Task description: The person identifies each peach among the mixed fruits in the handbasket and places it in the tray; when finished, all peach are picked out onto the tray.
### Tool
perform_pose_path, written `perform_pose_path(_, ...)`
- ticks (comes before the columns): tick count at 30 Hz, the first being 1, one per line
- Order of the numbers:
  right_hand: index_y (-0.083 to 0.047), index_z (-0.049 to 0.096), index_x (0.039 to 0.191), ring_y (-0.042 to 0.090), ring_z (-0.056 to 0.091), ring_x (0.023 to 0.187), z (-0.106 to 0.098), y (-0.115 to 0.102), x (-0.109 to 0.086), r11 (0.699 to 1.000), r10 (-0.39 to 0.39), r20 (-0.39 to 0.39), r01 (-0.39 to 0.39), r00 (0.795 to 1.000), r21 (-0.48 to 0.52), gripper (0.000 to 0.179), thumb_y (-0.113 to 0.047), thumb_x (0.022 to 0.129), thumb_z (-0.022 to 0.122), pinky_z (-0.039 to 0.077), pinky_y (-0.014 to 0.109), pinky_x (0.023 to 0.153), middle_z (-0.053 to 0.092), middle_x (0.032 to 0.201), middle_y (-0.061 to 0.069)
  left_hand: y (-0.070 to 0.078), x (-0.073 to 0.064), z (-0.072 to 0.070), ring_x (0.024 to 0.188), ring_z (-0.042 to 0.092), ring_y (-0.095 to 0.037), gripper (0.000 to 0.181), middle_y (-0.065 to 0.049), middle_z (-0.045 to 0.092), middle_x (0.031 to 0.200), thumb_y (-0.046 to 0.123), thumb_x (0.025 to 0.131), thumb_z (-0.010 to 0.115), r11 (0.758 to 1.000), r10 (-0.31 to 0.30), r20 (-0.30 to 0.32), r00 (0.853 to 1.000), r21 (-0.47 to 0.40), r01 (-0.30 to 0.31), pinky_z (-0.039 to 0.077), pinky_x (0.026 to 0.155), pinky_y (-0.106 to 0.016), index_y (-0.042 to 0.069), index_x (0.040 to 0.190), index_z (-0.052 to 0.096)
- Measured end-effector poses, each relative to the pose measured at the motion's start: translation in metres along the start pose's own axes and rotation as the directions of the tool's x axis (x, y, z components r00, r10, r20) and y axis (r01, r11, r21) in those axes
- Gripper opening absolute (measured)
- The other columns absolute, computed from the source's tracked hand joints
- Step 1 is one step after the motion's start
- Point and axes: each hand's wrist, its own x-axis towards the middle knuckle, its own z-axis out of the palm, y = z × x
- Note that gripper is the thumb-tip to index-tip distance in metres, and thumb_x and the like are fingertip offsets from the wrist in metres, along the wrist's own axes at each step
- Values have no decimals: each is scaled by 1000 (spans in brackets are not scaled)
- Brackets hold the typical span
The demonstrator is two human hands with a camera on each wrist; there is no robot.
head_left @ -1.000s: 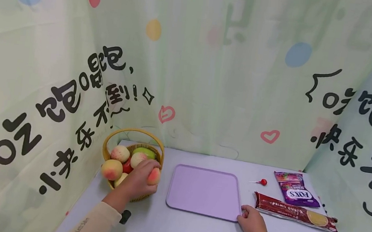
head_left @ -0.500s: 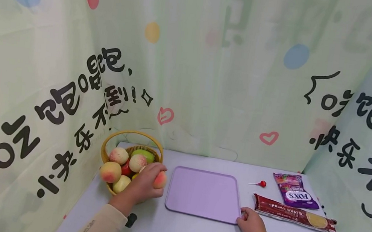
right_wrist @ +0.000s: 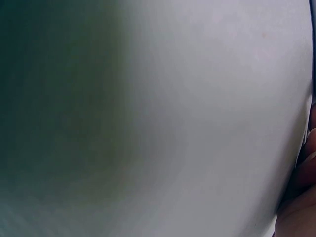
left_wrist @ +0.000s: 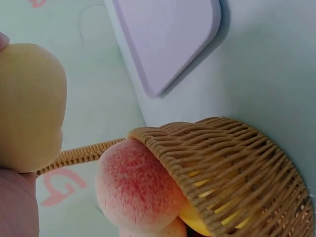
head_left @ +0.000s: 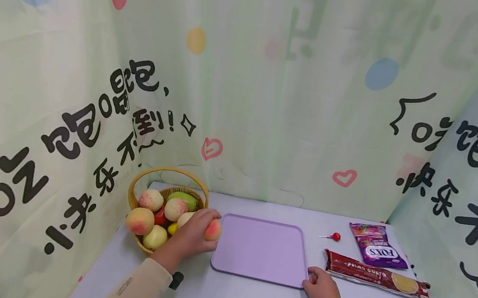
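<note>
In the head view my left hand (head_left: 195, 234) grips a peach (head_left: 213, 230) at the right side of the wicker basket (head_left: 137, 242), level with the tray's left edge. The left wrist view shows the pale yellow underside of the held peach (left_wrist: 32, 108), apart from the basket rim (left_wrist: 148, 133). My right hand (head_left: 322, 291) pinches the near right corner of the lilac tray (head_left: 260, 251), which lies flat on the table. At the right edge of the right wrist view, curled fingers (right_wrist: 306, 173) show against a pale, blurred surface.
Other fruit fills the basket, including a speckled peach (head_left: 176, 209), a green fruit (head_left: 183, 200) and a yellow-pink peach (head_left: 140, 221). A red lollipop (head_left: 336, 237), a purple Fox's bag (head_left: 379, 248) and a long red spaghetti packet (head_left: 376, 275) lie right of the tray. Printed curtains enclose the table.
My left hand has moved right with the peach, from over the basket towards the tray, uncovering more fruit. My right hand has stayed at the tray's corner.
</note>
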Motion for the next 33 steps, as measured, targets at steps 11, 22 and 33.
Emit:
perform_pose_path(11,9,61,128,19,49,72,2,3,-1,1000,3,4,-3,1000,7,47,-12,87,71,40,32,64,54,79,4,4,15,12,123,52,-18,60,-2,54,142,16,80,77,994,-53,33,998,-95,56,53,104,-39,17,136,55)
perform_pose_path(22,9,62,127,18,49,72,1,1,-1,1000,12,-10,-12,1000,13,46,-12,87,71,40,32,64,54,78,4,15,33,27,115,57,-19,61,-2,57,139,17,80,78,970,-126,23,992,-205,128,55,97,-36,14,137,57)
perform_pose_path(33,8,64,126,18,49,71,-1,1,-2,1000,-15,-23,15,1000,18,44,-12,87,71,39,31,62,55,77,3,25,52,41,106,57,-20,59,-3,55,141,19,81,79,920,-234,66,970,-307,243,56,90,-36,18,137,57)
